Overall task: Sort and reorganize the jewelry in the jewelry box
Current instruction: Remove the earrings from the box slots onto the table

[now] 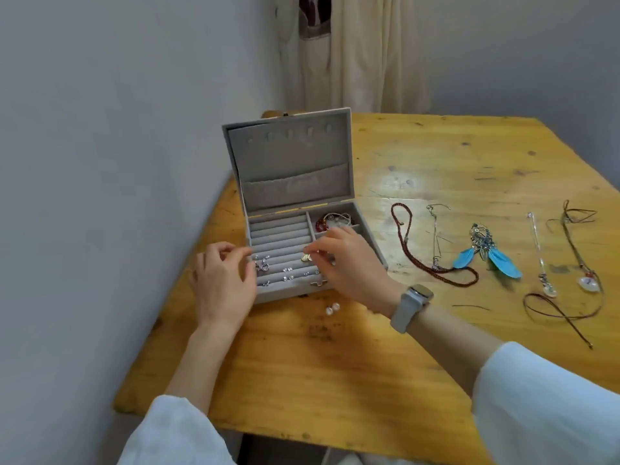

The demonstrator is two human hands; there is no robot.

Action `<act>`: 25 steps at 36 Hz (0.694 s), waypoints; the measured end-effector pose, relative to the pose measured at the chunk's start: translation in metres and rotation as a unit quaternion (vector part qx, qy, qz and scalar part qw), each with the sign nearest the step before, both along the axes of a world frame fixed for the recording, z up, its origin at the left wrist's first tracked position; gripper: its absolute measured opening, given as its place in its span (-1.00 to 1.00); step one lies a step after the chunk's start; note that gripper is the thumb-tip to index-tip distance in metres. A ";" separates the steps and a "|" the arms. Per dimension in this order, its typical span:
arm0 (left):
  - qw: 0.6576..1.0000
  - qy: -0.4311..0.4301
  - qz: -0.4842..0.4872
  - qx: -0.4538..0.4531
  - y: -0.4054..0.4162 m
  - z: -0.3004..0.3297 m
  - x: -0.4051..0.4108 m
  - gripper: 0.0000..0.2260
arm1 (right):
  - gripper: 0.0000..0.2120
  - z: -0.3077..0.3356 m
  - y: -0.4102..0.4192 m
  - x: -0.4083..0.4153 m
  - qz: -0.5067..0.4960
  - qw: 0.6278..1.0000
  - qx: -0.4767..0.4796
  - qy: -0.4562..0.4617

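The right hand [342,260] pinches a gold earring [306,257] over the ring rolls of the open jewelry box [285,209], while the left hand [223,280], fingers loosely curled and empty, rests beside the box's left edge on the counter [335,364].

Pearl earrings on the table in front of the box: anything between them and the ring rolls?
Only the box's low front wall separates the pearl earrings from the ring rolls; the right hand hovers over the rolls' right end.
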State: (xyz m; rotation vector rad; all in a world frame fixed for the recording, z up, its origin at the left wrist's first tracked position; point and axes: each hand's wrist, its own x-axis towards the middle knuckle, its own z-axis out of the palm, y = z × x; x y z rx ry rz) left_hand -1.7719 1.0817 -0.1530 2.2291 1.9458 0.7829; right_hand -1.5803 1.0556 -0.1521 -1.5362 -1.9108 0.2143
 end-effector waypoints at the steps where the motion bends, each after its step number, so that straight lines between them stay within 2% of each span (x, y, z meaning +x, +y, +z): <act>1: 1.000 0.004 -0.005 -0.009 0.003 0.000 -0.003 -0.79 | -0.82 0.000 0.008 -0.008 0.010 1.000 -0.006 -0.009; 6: 0.996 0.057 -0.058 -0.043 0.017 0.002 -0.009 -0.71 | -0.74 0.001 0.038 -0.041 0.030 0.994 -0.054 -0.089; 10: 0.987 0.111 -0.087 -0.077 0.026 0.005 -0.009 -0.69 | -0.77 -0.004 0.047 -0.049 0.033 0.990 -0.070 -0.115; 20: 0.993 0.046 -0.086 -0.073 0.030 0.006 -0.009 -0.82 | -0.84 0.000 0.049 -0.044 0.067 0.986 -0.040 -0.150; 25: 0.993 0.060 -0.072 -0.067 0.031 0.007 -0.005 -0.78 | -0.88 0.002 0.043 -0.033 0.038 0.994 -0.026 -0.095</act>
